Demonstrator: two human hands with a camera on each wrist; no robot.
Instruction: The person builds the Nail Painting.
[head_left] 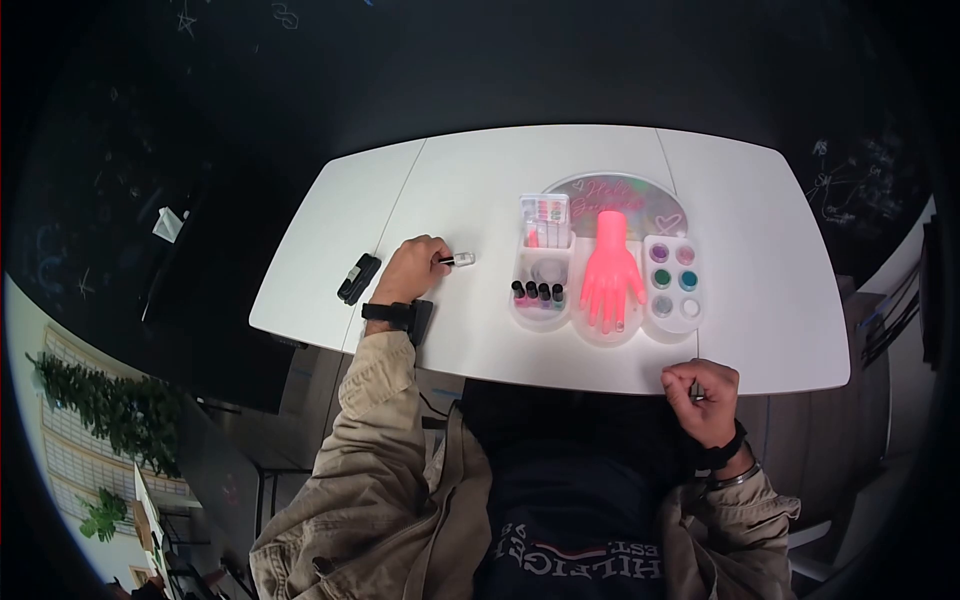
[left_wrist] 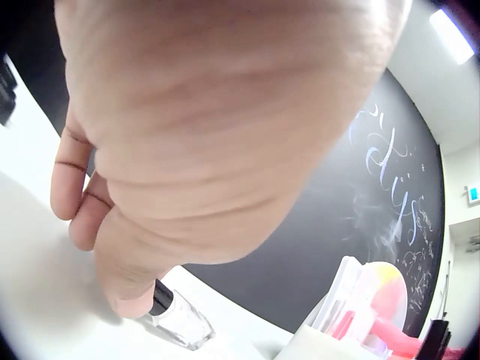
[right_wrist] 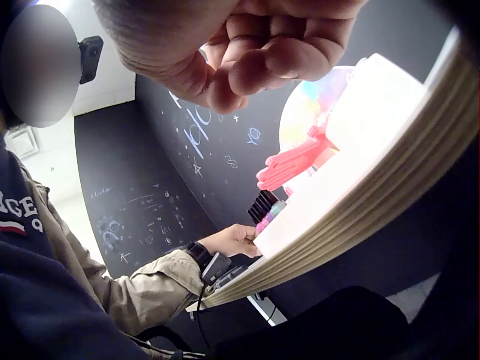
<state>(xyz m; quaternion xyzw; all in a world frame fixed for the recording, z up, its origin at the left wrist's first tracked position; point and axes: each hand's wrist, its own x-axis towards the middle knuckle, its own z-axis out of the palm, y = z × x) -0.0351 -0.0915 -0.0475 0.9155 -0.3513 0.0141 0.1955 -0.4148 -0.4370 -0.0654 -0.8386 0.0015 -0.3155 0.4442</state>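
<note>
My left hand [head_left: 408,270] pinches the black cap of a small clear nail polish bottle [head_left: 463,259] over the left half of the white table. The left wrist view shows the thumb on the cap, with the glass bottle [left_wrist: 184,324] pointing away from the palm. Loosely curled, my right hand [head_left: 708,395] hovers at the table's front edge. No object shows in its fingers [right_wrist: 289,60] in the right wrist view. Between the hands, a pink model hand [head_left: 611,275] lies palm down on a white nail kit stand.
Several black-capped polish bottles [head_left: 539,292] stand in the kit's left tray. Glitter pots [head_left: 661,279] fill its right tray, and a round-topped panel [head_left: 625,195] rises behind. A black case [head_left: 358,279] lies left of my left hand on the white table [head_left: 450,340].
</note>
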